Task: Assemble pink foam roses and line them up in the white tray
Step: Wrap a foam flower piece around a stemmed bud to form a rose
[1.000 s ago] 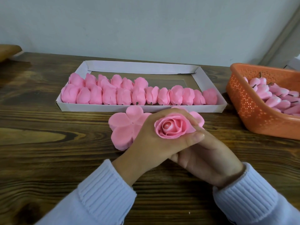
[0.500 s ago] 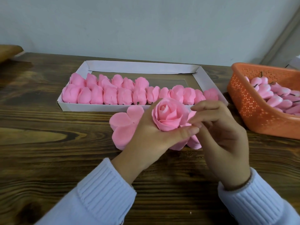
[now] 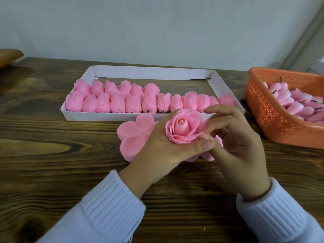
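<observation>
My left hand (image 3: 163, 149) holds a pink foam rose (image 3: 185, 128) face up, thumb curled over its outer petals, just in front of the white tray (image 3: 150, 72). My right hand (image 3: 235, 141) is at the rose's right side, its thumb and fingertips touching the outer petals. The tray holds two rows of several finished pink roses (image 3: 133, 100). Flat pink petal sheets (image 3: 133, 134) lie on the table under my hands, partly hidden by them.
An orange perforated basket (image 3: 273, 116) with several pink rosebuds on short stems (image 3: 298, 104) stands at the right. The dark wooden table (image 3: 52, 155) runs to a pale wall behind. A brown object (image 3: 8, 55) sits at the far left edge.
My right hand came out from under the left and rose to the rose's right side. The rose's outer petals have opened wider, and my left hand tilted it slightly up.
</observation>
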Tool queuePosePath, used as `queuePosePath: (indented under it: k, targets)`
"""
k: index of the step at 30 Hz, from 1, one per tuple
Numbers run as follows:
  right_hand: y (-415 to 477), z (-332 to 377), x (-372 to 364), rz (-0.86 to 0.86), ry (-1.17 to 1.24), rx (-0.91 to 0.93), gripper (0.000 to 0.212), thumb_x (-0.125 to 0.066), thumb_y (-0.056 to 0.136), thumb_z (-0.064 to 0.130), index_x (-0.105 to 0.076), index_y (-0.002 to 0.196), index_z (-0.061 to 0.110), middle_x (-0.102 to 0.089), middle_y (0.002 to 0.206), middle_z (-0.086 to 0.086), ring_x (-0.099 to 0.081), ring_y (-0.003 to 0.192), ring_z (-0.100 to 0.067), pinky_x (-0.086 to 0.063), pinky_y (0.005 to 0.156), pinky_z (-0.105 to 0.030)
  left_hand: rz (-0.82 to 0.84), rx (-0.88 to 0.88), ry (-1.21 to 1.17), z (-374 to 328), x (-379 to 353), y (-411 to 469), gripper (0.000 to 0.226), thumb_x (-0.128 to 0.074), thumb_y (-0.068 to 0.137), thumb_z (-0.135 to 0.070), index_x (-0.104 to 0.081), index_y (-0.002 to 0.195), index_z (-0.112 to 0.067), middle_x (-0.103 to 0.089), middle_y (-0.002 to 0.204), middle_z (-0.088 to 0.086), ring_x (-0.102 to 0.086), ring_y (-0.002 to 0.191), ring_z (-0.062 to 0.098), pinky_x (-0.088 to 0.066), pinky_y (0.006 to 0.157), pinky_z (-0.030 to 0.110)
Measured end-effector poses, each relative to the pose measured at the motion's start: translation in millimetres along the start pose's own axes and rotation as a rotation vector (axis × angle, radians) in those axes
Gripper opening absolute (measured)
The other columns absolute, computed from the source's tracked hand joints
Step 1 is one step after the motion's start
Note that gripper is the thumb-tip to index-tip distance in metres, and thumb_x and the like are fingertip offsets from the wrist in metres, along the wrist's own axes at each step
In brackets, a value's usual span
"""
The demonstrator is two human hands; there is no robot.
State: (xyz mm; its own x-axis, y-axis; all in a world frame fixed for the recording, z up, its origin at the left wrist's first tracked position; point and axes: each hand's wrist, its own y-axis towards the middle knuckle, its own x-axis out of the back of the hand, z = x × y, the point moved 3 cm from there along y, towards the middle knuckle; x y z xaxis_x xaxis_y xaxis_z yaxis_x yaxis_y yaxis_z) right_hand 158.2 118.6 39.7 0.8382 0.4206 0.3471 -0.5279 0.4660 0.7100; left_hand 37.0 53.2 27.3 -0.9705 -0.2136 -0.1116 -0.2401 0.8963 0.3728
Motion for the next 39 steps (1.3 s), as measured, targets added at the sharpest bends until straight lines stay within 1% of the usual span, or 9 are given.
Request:
queuePosePath:
  k: [7,11,17,23,28,31,33,36,39]
  targets:
    - [-1,0,0,-0.030,-0.025,0.014,0.007,-0.064,0.083,0.023,-0.059,0.085,0.026,-0.056,0.107,0.006,-0.058,0.087,-0.018,-0.048,0.069,-0.033,0.033,0.015,-0.055,0,0,0,0.022,-0.079,0.066,-0.021,-0.067,0.081,-0.032,-0.067,0.073,-0.011,-0.066,0.070,0.008,-0.053,0.066,0.026]
    - [-2,-1,0,-0.033,-0.032,0.036,0.007,-0.064,0.084,0.021,-0.059,0.085,0.024,-0.060,0.099,0.006,-0.059,0.089,-0.019,-0.049,0.068,-0.037,0.006,0.028,-0.091,2,1,1,0.030,-0.079,0.063,-0.020,-0.065,0.089,-0.022,-0.067,0.075,-0.009,-0.064,0.074,0.012,-0.053,0.070,0.031]
    - [-3,-1,1,-0.015,-0.011,0.054,0.008,-0.065,0.086,0.018,-0.060,0.088,0.023,-0.065,0.081,0.003,-0.063,0.076,-0.022,-0.050,0.065,-0.045,0.103,0.038,-0.135,-4,-2,-1,0.020,-0.073,0.070,-0.013,-0.071,0.077,-0.031,-0.068,0.069,-0.012,-0.066,0.068,0.005,-0.054,0.064,0.023]
    - [-1,3,2,-0.049,-0.008,0.135,0.007,-0.065,0.088,0.023,-0.058,0.087,0.025,-0.057,0.083,0.004,-0.056,0.080,-0.019,-0.045,0.068,-0.033,0.185,0.096,-0.111,-3,-4,-3,0.018,-0.071,0.073,-0.019,-0.070,0.075,-0.036,-0.069,0.072,-0.013,-0.067,0.074,0.005,-0.055,0.071,0.030]
    - [-1,1,1,-0.033,0.009,0.102,0.008,-0.065,0.087,0.023,-0.059,0.083,0.028,-0.056,0.088,0.003,-0.056,0.083,-0.019,-0.045,0.069,-0.031,0.181,0.096,-0.137,0,-3,-3,0.018,-0.071,0.075,-0.020,-0.069,0.082,-0.037,-0.069,0.076,-0.013,-0.068,0.076,0.004,-0.054,0.069,0.026]
    - [-3,-3,-3,-0.025,0.142,-0.057,0.011,-0.059,0.088,0.019,-0.056,0.099,0.023,-0.059,0.095,0.006,-0.058,0.086,-0.014,-0.049,0.070,-0.029,0.158,0.071,-0.170,0,-3,-2,0.014,-0.066,0.081,-0.018,-0.070,0.081,-0.032,-0.070,0.076,-0.011,-0.067,0.076,0.005,-0.055,0.070,0.023]
    - [-5,-8,-7,-0.035,0.275,-0.214,0.011,-0.053,0.091,0.021,-0.055,0.101,0.018,-0.061,0.093,0.009,-0.059,0.082,-0.008,-0.050,0.067,-0.022,0.115,0.042,-0.166,2,-1,-1,0.012,-0.064,0.083,-0.020,-0.068,0.074,-0.026,-0.067,0.071,-0.008,-0.065,0.071,0.010,-0.052,0.069,0.027]
    - [-10,-14,-14,-0.044,0.435,-0.476,0.013,-0.046,0.093,0.022,-0.057,0.087,0.019,-0.061,0.075,0.006,-0.055,0.061,-0.009,-0.041,0.047,-0.019,0.017,-0.010,-0.103,5,3,0,0.013,-0.063,0.078,-0.024,-0.066,0.066,-0.024,-0.062,0.064,-0.002,-0.059,0.065,0.022,-0.048,0.066,0.040]
    - [-12,-15,-18,0.038,0.471,-0.600,0.023,-0.044,0.092,0.025,-0.057,0.073,0.025,-0.056,0.058,0.004,-0.049,0.048,-0.006,-0.032,0.040,-0.015,-0.019,-0.052,-0.096,2,4,-1,0.010,-0.064,0.076,-0.018,-0.065,0.067,-0.022,-0.061,0.061,-0.002,-0.059,0.057,0.021,-0.049,0.060,0.033]
